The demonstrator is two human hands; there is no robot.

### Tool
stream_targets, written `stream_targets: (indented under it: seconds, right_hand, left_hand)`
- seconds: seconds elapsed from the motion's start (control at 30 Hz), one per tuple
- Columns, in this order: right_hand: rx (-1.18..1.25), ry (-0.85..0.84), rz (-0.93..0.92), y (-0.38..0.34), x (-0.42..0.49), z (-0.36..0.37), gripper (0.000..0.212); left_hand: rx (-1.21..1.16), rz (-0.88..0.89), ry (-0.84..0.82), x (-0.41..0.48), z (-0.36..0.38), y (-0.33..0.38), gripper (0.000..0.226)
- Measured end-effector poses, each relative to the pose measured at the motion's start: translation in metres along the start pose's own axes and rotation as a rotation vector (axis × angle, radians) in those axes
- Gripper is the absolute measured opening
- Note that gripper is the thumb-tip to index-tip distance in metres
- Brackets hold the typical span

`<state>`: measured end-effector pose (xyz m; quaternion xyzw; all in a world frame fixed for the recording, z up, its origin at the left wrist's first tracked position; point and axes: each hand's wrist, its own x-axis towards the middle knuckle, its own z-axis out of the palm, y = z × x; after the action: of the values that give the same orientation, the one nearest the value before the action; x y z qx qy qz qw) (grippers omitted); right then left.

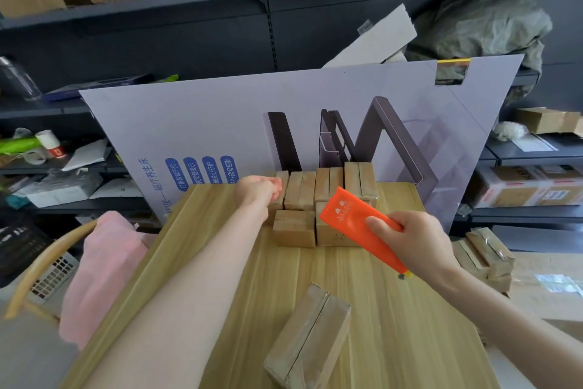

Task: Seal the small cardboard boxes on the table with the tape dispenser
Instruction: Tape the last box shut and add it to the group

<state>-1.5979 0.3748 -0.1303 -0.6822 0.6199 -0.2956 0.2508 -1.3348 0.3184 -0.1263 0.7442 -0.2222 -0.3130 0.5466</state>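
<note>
Several small cardboard boxes stand in rows at the far edge of the wooden table. My left hand reaches out to the leftmost box of the back row, fingers curled against it. My right hand holds an orange tube-shaped tool tilted over the front boxes. A taped box lies askew near the table's front. No tape roll shows.
A large lilac printed carton panel leans behind the boxes. Dark shelves full of cartons rise beyond. A pink cloth hangs over a chair at left. More taped boxes are stacked at right.
</note>
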Motion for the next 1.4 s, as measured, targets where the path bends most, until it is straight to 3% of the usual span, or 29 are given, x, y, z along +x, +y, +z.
stream_targets:
  seconds: [0.3,0.47,0.73,1.1,1.3,1.33,1.4]
  right_hand:
    - [-0.179,-0.170,0.202,0.086,-0.042,0.013,0.039]
    - [-0.305,-0.256,0.259,0.123,-0.058,0.042,0.038]
    - [-0.398,-0.288,0.313,0.146,-0.055,0.070,0.042]
    - [-0.484,-0.348,0.320,0.148,-0.042,0.109,0.044]
    - [-0.585,-0.302,0.262,0.141,-0.032,0.123,0.045]
    - [-0.593,-0.294,0.260,0.141,-0.030,0.124,0.045]
    - [-0.608,-0.281,0.256,0.141,-0.027,0.125,0.045]
  left_hand:
    - [0.134,-0.159,-0.139,-0.023,0.025,-0.126,0.011]
    - [0.152,-0.290,-0.104,-0.040,0.024,-0.190,0.015]
    - [0.168,-0.336,-0.033,-0.045,0.031,-0.218,0.014]
    - [0.256,-0.191,0.112,-0.041,0.045,-0.244,0.023]
    - [0.360,-0.114,0.093,-0.034,0.045,-0.258,0.010]
    - [0.406,-0.082,0.078,-0.034,0.045,-0.260,0.012]
    - [0.533,-0.037,0.026,-0.033,0.044,-0.262,0.040]
